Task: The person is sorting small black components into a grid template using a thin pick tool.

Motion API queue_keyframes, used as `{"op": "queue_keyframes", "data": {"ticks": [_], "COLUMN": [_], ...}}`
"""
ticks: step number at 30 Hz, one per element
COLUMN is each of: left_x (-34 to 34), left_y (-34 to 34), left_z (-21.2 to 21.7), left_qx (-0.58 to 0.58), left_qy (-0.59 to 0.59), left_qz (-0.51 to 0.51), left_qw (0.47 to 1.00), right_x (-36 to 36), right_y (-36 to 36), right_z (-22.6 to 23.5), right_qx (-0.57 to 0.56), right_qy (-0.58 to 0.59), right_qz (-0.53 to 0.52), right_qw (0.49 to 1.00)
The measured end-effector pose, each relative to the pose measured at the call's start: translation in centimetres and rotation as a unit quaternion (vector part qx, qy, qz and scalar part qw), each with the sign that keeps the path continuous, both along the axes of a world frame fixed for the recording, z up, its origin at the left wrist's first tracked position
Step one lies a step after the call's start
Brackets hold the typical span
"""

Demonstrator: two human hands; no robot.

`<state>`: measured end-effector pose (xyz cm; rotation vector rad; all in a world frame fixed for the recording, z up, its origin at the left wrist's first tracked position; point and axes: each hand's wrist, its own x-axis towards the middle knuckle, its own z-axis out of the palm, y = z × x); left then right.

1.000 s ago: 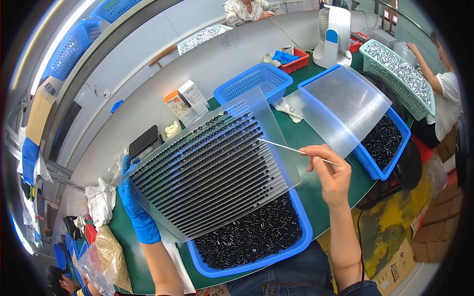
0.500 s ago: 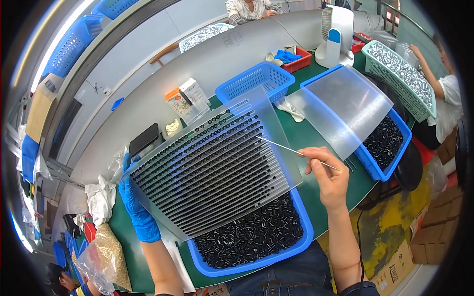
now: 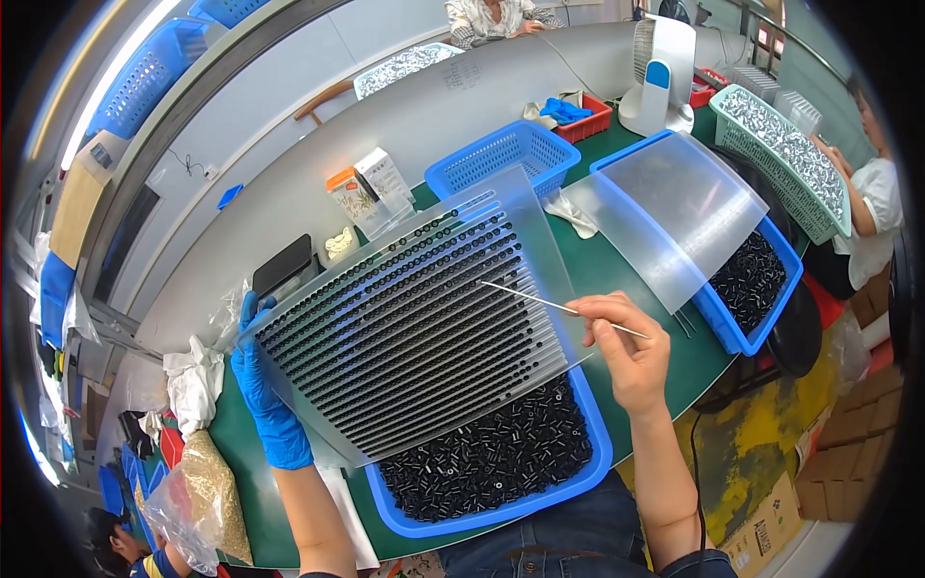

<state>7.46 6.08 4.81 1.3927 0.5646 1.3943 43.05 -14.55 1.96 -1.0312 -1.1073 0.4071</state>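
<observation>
A translucent slotted plate (image 3: 540, 207) is tilted over a blue tray (image 3: 599, 438) of small black cylindrical parts (image 3: 482, 462). Rows of black parts (image 3: 385, 318) fill most of its slots; bare slots show along the right side. My left hand (image 3: 260, 390), in a blue glove, grips the plate's left edge. Bare, my right hand (image 3: 628, 349) pinches a thin pale rod (image 3: 540, 301), its tip lying at the rows right of the plate's middle.
A second blue tray (image 3: 792, 279) of black parts, partly under a translucent sheet (image 3: 679, 207), stands right. Behind are a blue basket (image 3: 453, 178), small boxes (image 3: 381, 178) and a white fan (image 3: 660, 82). A bag of golden bits (image 3: 214, 491) lies left. Other people sit at the back and right.
The rod's tip has moved left and slightly down across the rows, with my right hand shifting slightly left. The left hand keeps its hold on the plate.
</observation>
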Motion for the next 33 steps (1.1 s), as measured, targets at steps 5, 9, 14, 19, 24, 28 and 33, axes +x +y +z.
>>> {"op": "queue_keyframes", "data": {"ticks": [5,9,14,19,24,28,33], "left_x": [-0.1,-0.1,0.0,-0.1,-0.4,-0.1,0.0], "left_y": [0.1,0.2,0.1,0.2,0.3,0.0,0.2], "left_z": [0.0,-0.2,-0.2,-0.2,-0.2,-0.1,-0.2], "left_qx": [0.004,-0.003,0.004,-0.003,0.002,-0.002,-0.010], "left_qy": [-0.001,-0.011,-0.010,-0.009,0.000,-0.007,-0.004], "left_qz": [0.002,-0.001,-0.006,-0.007,-0.006,-0.003,0.005], "left_qw": [1.000,1.000,1.000,1.000,1.000,1.000,1.000], "right_x": [1.1,1.6,1.5,1.0,0.4,0.6,1.2], "right_y": [-0.5,-0.6,-0.7,-0.3,-0.4,-0.3,-0.3], "right_z": [-0.3,-0.5,-0.4,-0.3,0.1,0.0,-0.3], "right_qx": [0.001,0.012,0.008,0.008,0.011,0.006,0.019], "right_qy": [0.034,0.047,0.050,0.012,0.015,0.006,0.043], "right_qz": [-0.006,-0.017,-0.021,-0.019,-0.020,-0.031,-0.020], "right_qw": [0.999,0.999,0.998,1.000,1.000,0.999,0.999]}}
